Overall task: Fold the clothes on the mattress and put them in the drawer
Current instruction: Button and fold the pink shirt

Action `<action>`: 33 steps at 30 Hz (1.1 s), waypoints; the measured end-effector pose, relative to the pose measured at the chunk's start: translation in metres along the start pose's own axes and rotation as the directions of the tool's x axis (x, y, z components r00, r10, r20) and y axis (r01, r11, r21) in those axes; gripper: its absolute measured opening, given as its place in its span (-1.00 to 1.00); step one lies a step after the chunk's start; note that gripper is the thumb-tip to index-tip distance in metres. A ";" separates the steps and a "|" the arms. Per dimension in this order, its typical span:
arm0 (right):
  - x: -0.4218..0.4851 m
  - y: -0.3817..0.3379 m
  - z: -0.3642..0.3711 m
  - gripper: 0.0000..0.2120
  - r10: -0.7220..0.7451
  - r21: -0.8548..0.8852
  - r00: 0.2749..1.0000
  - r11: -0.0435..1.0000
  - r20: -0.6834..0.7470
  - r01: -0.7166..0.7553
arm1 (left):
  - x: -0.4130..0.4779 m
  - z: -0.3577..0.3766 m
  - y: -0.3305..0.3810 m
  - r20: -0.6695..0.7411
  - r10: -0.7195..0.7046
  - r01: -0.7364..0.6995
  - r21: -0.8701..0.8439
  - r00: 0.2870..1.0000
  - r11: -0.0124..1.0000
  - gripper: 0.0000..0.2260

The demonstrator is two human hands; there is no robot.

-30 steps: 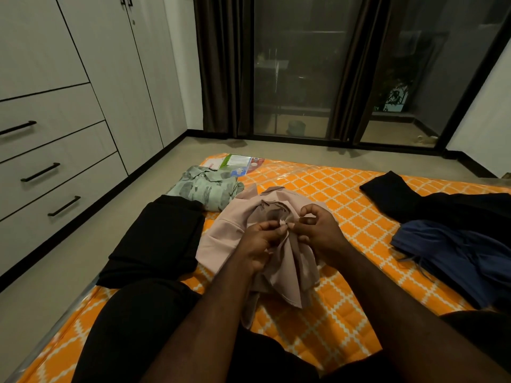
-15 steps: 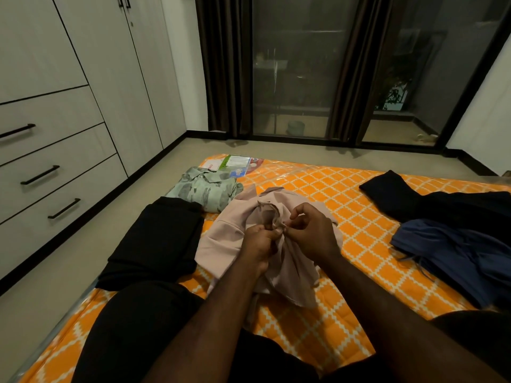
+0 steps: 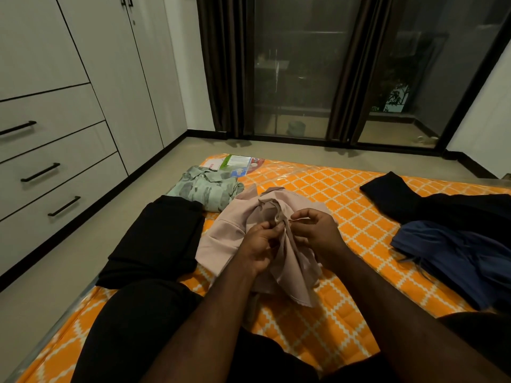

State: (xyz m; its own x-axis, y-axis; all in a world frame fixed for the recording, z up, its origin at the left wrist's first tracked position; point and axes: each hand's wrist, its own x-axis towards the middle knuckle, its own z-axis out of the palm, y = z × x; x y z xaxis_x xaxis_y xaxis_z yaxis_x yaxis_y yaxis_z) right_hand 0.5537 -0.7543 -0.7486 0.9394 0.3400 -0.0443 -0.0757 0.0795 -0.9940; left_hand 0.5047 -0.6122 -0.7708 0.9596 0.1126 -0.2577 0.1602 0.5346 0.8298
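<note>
A pale pink shirt point(image 3: 226, 239) lies bunched on the orange patterned mattress point(image 3: 354, 205) in front of me. My left hand point(image 3: 260, 244) and my right hand point(image 3: 315, 233) meet over its middle, and both pinch the fabric at the same spot, near the placket. A folded black garment point(image 3: 157, 239) lies to the left, and a folded green patterned shirt point(image 3: 204, 189) sits beyond it. Loose black clothes point(image 3: 431, 203) and a blue garment point(image 3: 453, 255) lie unfolded on the right. Three shut drawers point(image 3: 55, 167) with black handles are in the wardrobe at left.
Bare floor runs between the mattress's left edge and the wardrobe. A plastic packet with printed papers point(image 3: 237, 164) lies at the mattress's far corner. Dark curtains point(image 3: 221, 64) and glass doors stand beyond. My black-clad legs point(image 3: 132, 327) fill the near edge.
Both hands stay together on the pink shirt, with small shifts of the fingers at the pinched spot. The shirt's folds have moved slightly.
</note>
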 end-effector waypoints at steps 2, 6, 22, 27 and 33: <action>-0.001 -0.001 0.000 -0.89 0.023 0.021 0.999 1.000 0.027 -0.023 | -0.001 -0.001 0.004 0.020 -0.031 0.031 -0.006 0.999 1.000 -0.89; -0.001 0.000 -0.003 -0.92 0.034 0.046 0.997 0.998 0.068 -0.037 | -0.007 0.001 0.010 0.052 -0.084 0.084 -0.002 0.995 0.996 -0.87; 0.003 0.013 0.003 -0.95 -0.309 -0.416 0.934 0.884 -0.180 0.212 | 0.001 0.005 -0.002 -0.178 0.208 -0.154 0.276 0.962 0.949 -0.86; 0.002 0.021 0.008 -0.94 -0.453 -0.561 0.874 0.775 -0.173 0.290 | 0.004 0.010 -0.006 -0.160 0.332 -0.250 0.388 0.930 0.887 -0.82; -0.002 0.020 0.011 -0.92 -0.443 -0.535 0.882 0.790 -0.161 0.300 | 0.010 0.003 -0.015 -0.207 0.356 -0.228 0.467 0.911 0.854 -0.58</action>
State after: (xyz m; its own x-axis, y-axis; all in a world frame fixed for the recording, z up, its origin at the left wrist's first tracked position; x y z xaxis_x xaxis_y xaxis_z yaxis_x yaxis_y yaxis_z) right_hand 0.5463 -0.7429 -0.7674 0.9157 0.1140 0.3853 0.4005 -0.3365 -0.8523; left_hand 0.5126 -0.6218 -0.7844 0.8836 0.4664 -0.0416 0.0259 0.0401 0.9989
